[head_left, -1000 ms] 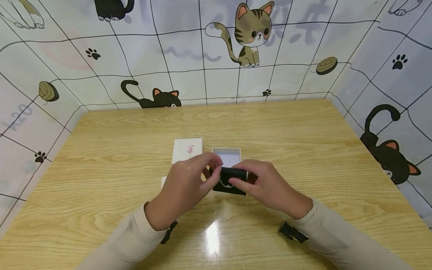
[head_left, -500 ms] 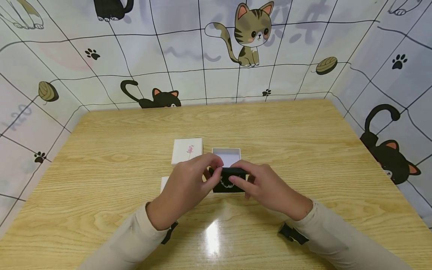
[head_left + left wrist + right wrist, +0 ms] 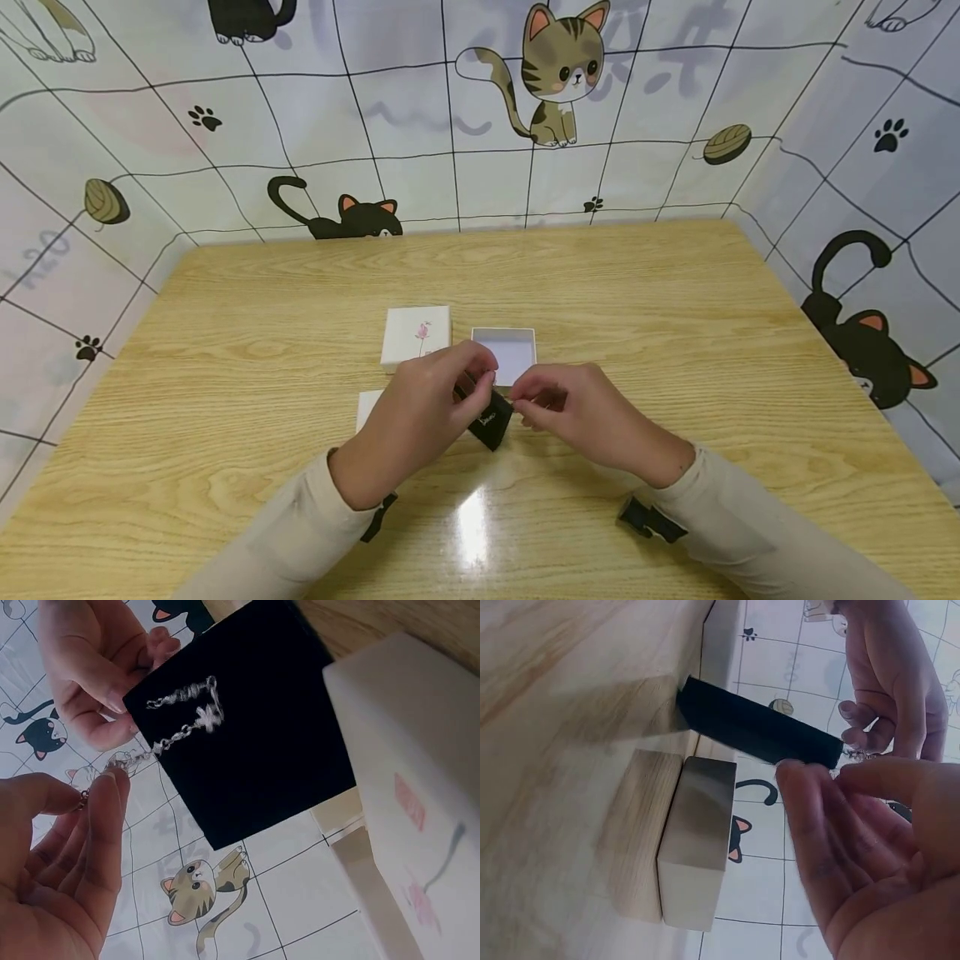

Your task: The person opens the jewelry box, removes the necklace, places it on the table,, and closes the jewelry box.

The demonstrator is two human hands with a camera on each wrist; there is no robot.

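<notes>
In the head view my left hand [image 3: 420,408] pinches one end of a silver chain bracelet [image 3: 210,716] between thumb and forefinger. The bracelet lies partly across a square black jewelry-box pad [image 3: 255,757], and its flower-like charm shows in the left wrist view. My right hand [image 3: 581,421] pinches the pad's edge near a corner with its fingertips. The pad hangs tilted above the table, just in front of an open white box [image 3: 517,350]. From the head, my left hand covers part of the pad and most of the bracelet.
A white lid [image 3: 412,329] with a pink flower print lies left of the open box. Another white piece [image 3: 366,407], mostly hidden, sits behind my left hand. The wooden table [image 3: 637,300] meets a cat-patterned backdrop [image 3: 405,125].
The pad has turned from facing the head camera broadly to a slanted, corner-down pose. My right hand has shifted its hold to the pad's edge, while my left hand stays nearly in place.
</notes>
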